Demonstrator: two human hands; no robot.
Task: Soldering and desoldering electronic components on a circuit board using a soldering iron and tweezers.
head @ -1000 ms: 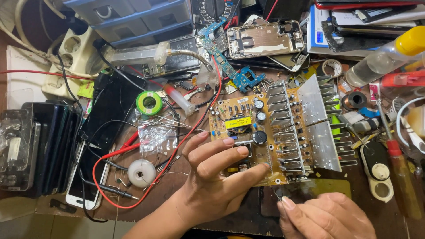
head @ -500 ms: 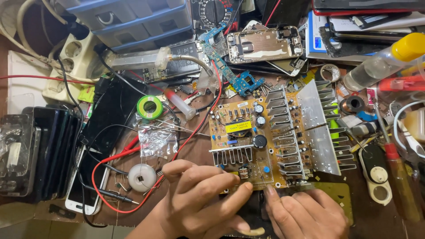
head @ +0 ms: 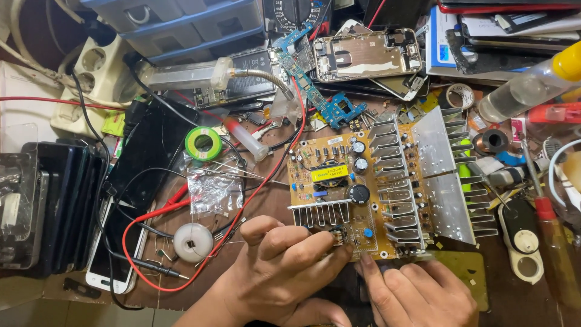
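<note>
Circuit board (head: pixel 339 181): mustard yellow, with a bright yellow label and black round parts
Cooling fins (head: pixel 448 175): shiny silver
Tape roll (head: pixel 203 143): green
Solder spool (head: pixel 193 242): white
Test lead (head: pixel 181 206): red
Small board (head: pixel 315 85): blue
Screwdriver (head: pixel 554 242): red collar, amber handle
Bottle (head: pixel 532 85): clear, yellow cap
Drawers (head: pixel 181 24): blue-grey

A yellow rectangular label (head: pixel 329 174) sits on the circuit board (head: pixel 339 200) at centre, a small clear plastic bag (head: pixel 213 189) lies left of the board, and a white smartphone (head: pixel 115 254) with a dark screen rests at lower left.
</note>
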